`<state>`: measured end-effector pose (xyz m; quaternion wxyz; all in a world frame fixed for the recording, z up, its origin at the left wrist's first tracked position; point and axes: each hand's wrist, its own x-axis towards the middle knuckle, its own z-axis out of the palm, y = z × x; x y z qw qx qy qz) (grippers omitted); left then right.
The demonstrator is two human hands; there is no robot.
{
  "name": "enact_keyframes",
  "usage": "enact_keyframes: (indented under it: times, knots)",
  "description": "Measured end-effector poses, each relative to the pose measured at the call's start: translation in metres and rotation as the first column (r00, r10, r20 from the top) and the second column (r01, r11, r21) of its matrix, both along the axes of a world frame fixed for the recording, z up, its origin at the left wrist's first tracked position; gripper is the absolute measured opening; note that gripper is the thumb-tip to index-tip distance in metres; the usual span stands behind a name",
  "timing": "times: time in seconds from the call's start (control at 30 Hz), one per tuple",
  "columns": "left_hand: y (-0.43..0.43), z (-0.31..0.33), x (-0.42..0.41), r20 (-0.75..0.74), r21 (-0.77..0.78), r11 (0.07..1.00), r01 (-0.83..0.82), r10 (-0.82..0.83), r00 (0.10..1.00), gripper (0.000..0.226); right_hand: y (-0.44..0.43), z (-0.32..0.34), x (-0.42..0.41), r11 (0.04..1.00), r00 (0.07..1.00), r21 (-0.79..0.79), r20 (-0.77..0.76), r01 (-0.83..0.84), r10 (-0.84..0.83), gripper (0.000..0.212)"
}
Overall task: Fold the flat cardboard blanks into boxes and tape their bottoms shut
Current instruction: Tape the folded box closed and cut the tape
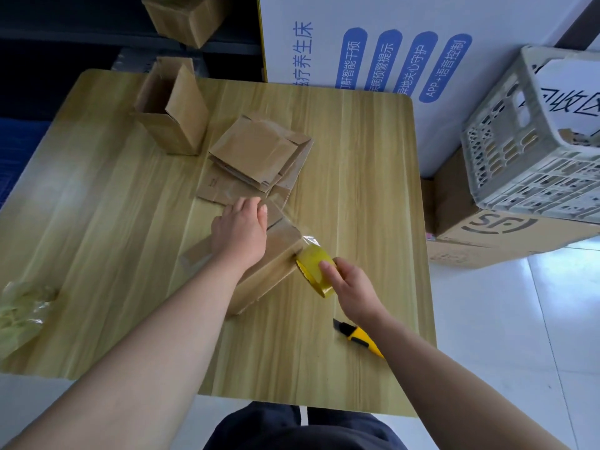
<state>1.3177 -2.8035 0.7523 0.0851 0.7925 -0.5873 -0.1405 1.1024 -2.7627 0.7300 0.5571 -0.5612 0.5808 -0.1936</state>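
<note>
A folded brown cardboard box (269, 271) lies on its side in the middle of the wooden table (97, 222). My left hand (238, 230) presses flat on its top face, fingers pointing away from me. My right hand (349, 285) grips a roll of yellowish clear tape (315, 269) at the box's right end, and a strip of tape runs from the roll up over the box. A stack of flat cardboard blanks (256, 160) lies just behind the box.
An upright open box (172, 112) stands at the table's back left. A yellow utility knife (358, 337) lies by my right forearm. Crumpled plastic (22, 313) sits at the left edge. A grey crate (532, 134) on a carton stands on the floor to the right.
</note>
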Motion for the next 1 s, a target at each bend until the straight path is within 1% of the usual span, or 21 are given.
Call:
enact_keyframes:
  times: [0.1,0.13,0.2,0.27,0.37,0.43,0.47,0.53,0.6,0.67,0.7,0.73,0.77,0.8,0.83,0.87,0.9,0.93,0.97,1.0]
  knots:
    - [-0.008,-0.002,0.011,-0.018,0.011,0.999,0.048,-0.048,0.999,0.044,0.01,-0.013,-0.004,0.999,0.998,0.013,-0.063,-0.029,0.03,0.039]
    - [-0.01,-0.003,0.014,-0.021,0.011,0.998,0.054,-0.054,0.998,0.044,0.015,-0.018,-0.006,0.999,0.998,0.035,-0.061,-0.021,0.023,0.039]
    - [-0.012,-0.005,0.016,-0.012,0.005,0.998,0.065,-0.065,0.998,0.044,0.024,-0.023,-0.005,0.996,1.0,0.089,-0.015,0.003,-0.001,0.038]
    - [-0.012,-0.006,0.016,0.005,-0.025,0.997,0.072,-0.072,0.997,0.042,0.028,-0.024,0.0,0.994,1.0,0.105,0.017,0.019,-0.021,0.037]
    - [-0.004,-0.005,0.016,-0.048,-0.18,0.979,0.098,-0.108,0.993,0.041,0.031,-0.023,0.003,0.997,1.0,0.079,-0.002,0.004,-0.004,0.034]
    - [0.006,0.0,0.015,-0.116,-0.285,0.946,0.152,-0.192,0.974,0.049,0.033,-0.023,0.002,0.998,0.999,0.055,-0.033,-0.017,0.019,0.033]
    - [0.012,0.003,0.014,-0.132,-0.313,0.93,0.191,-0.242,0.961,0.054,0.034,-0.024,0.001,0.998,0.999,0.055,-0.044,-0.026,0.028,0.032]
    - [0.026,0.01,0.015,-0.08,-0.291,0.908,0.301,-0.336,0.938,0.065,0.035,-0.025,0.0,0.996,0.999,0.082,-0.032,-0.027,0.029,0.03]
    - [0.04,0.013,0.017,0.055,-0.206,0.886,0.415,-0.413,0.909,0.08,0.035,-0.026,-0.001,0.993,1.0,0.116,0.004,-0.018,0.018,0.026]
    - [0.053,0.013,0.019,0.165,-0.153,0.876,0.457,-0.433,0.886,0.085,0.034,-0.026,-0.001,0.991,1.0,0.133,0.011,-0.018,0.017,0.025]
    - [0.06,0.013,0.019,0.197,-0.18,0.872,0.454,-0.42,0.886,0.081,0.034,-0.025,-0.002,0.99,1.0,0.139,0.008,-0.021,0.02,0.025]
    - [0.068,0.013,0.017,0.208,-0.251,0.862,0.441,-0.397,0.894,0.071,0.033,-0.025,-0.002,0.989,1.0,0.144,0.004,-0.027,0.027,0.025]
    - [0.077,0.011,0.012,0.206,-0.359,0.833,0.422,-0.37,0.906,0.056,0.032,-0.024,-0.003,0.988,0.999,0.149,-0.002,-0.033,0.033,0.026]
    - [0.087,0.01,0.004,0.187,-0.457,0.795,0.4,-0.354,0.916,0.037,0.032,-0.023,-0.003,0.987,0.999,0.155,-0.006,-0.035,0.036,0.026]
    - [0.098,0.01,-0.006,0.134,-0.502,0.784,0.365,-0.346,0.929,0.021,0.032,-0.021,-0.003,0.987,0.999,0.158,-0.007,-0.034,0.036,0.026]
    - [0.107,0.01,-0.02,0.031,-0.48,0.827,0.294,-0.319,0.947,0.013,0.032,-0.02,-0.004,0.987,0.999,0.159,-0.003,-0.032,0.033,0.027]
    - [0.114,0.005,-0.034,-0.109,-0.389,0.903,0.184,-0.243,0.964,0.011,0.032,-0.019,-0.004,0.987,1.0,0.161,0.005,-0.03,0.029,0.027]
    - [0.118,-0.002,-0.046,-0.26,-0.238,0.97,0.052,-0.115,0.959,0.013,0.032,-0.019,-0.004,0.986,1.0,0.165,0.015,-0.028,0.026,0.026]
    - [0.118,-0.008,-0.057,-0.412,-0.054,0.995,-0.082,0.053,0.91,0.018,0.032,-0.017,-0.003,0.985,0.999,0.17,0.022,-0.03,0.026,0.026]
    - [0.115,-0.013,-0.065,-0.573,0.125,0.972,-0.198,0.233,0.786,0.028,0.032,-0.017,-0.002,0.984,0.999,0.173,0.022,-0.037,0.034,0.026]
